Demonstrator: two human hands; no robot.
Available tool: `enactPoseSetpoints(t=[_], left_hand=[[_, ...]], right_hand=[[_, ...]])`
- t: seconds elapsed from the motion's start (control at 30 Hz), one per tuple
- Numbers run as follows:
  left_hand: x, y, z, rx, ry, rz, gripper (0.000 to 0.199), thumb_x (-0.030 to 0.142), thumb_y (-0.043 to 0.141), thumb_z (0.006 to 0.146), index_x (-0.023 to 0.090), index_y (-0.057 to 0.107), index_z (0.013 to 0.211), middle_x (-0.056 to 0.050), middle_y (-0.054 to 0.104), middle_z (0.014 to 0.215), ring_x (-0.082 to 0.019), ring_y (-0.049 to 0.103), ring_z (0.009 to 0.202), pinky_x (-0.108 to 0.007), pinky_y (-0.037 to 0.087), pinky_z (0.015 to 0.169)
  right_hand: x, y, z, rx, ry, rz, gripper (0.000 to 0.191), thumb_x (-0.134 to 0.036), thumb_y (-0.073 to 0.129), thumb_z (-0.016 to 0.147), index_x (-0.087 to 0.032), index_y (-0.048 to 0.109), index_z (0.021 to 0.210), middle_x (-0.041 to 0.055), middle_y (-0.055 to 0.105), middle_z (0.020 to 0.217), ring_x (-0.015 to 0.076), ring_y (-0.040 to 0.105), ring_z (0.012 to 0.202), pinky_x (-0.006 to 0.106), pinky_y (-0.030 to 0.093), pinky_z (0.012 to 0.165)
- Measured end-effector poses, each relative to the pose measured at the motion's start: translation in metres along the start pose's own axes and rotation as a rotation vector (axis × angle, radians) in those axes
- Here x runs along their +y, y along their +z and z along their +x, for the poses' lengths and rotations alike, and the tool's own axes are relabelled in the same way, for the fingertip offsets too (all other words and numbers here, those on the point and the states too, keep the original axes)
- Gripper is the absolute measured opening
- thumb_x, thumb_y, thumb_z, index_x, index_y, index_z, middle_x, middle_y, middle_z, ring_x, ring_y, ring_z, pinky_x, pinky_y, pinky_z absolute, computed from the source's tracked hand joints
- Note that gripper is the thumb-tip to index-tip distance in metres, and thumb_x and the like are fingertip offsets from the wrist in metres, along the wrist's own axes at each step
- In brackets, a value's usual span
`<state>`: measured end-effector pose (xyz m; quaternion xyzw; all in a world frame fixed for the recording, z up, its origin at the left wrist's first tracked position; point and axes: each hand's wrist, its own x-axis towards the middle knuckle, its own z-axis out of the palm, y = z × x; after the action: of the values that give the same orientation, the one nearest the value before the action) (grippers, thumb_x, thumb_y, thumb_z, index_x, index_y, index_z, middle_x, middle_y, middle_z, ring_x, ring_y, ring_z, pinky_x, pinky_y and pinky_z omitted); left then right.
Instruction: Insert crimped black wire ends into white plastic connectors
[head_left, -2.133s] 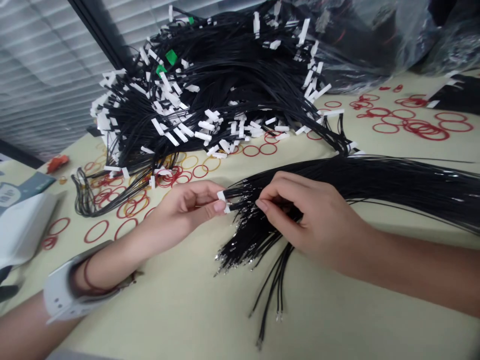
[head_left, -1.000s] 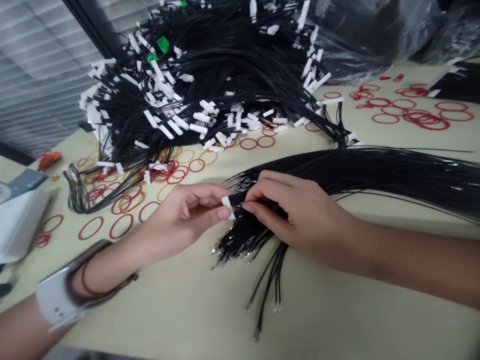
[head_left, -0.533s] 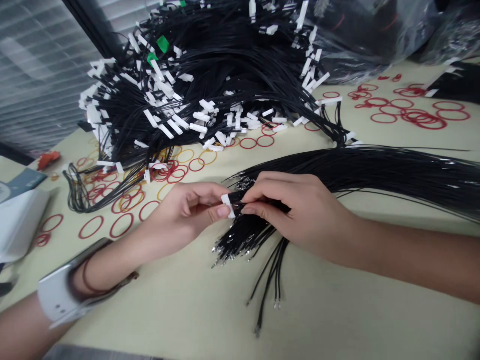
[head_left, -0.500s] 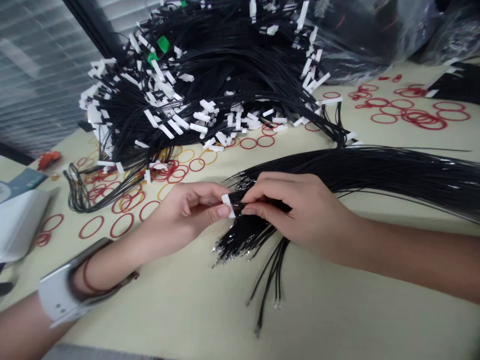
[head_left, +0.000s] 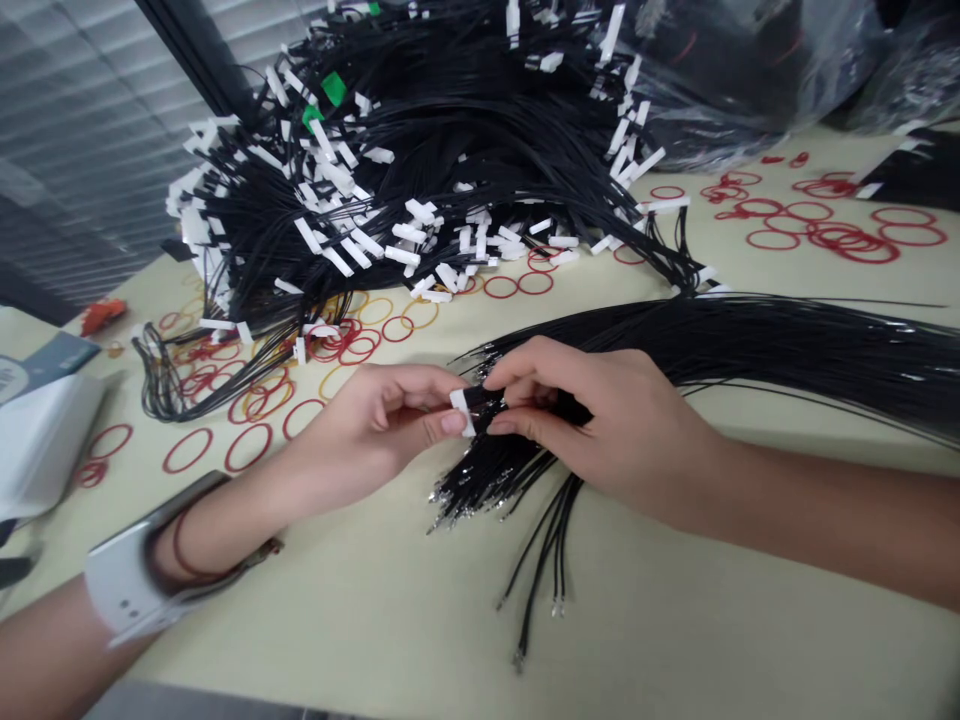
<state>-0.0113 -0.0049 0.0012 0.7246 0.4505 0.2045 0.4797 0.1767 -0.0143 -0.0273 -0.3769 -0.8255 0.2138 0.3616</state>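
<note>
Between the thumb and fingers of my left hand [head_left: 409, 410] is a small white connector housing [head_left: 462, 412], held over the near end of the wire bundle. Black wires [head_left: 489, 404] run from the housing toward my right hand [head_left: 600, 410]. Its thumb and index finger lie on either side of these wires, with a small gap at the tips; the other fingers curl behind and are partly hidden. Beneath both hands spreads a thick bundle of black wires [head_left: 787, 345] with bare metal terminals at the ends. Several loose wires [head_left: 544, 550] hang toward the table front.
A large heap of black cables [head_left: 450, 130] with white connectors lies at the back. Red and yellow rubber bands [head_left: 247, 447] are scattered around it. Clear plastic bags [head_left: 720, 80] stand at the back right, and a white box [head_left: 52, 440] is at the left edge.
My right thumb and index finger have parted slightly, showing more of the wires behind the housing. My left hand still holds the connector housing. The whole view has shifted a little.
</note>
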Motion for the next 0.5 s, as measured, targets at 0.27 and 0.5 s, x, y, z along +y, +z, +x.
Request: enactPoseSetpoints(t=[0.27,0.5], left_hand=[[0.0033,0.0057,-0.0044,0.000,0.059,0.224,0.014,0.018,0.051,0.080,0.010,0.062,0.084,0.000,0.056,0.067,-0.010,0.043,0.059,-0.020,0.033,0.051],[0.0065,0.0073,-0.0041,0.000,0.064,0.233,0.015,0.016,0.049,0.080,0.011,0.063,0.084,0.000,0.056,0.066,-0.010,0.043,0.056,-0.020,0.032,0.047]], right_hand=[[0.0000,0.0036,-0.0036,-0.026,-0.137,-0.081,0.009,-0.014,0.047,0.082,-0.020,0.051,0.089,-0.0034,0.058,0.078,0.0069,0.052,0.071,0.018,0.037,0.062],[0.0025,0.0086,-0.0056,-0.029,-0.259,-0.090,0.015,-0.009,0.044,0.081,-0.018,0.052,0.090,-0.0006,0.054,0.077,0.0098,0.047,0.072,0.021,0.037,0.065]])
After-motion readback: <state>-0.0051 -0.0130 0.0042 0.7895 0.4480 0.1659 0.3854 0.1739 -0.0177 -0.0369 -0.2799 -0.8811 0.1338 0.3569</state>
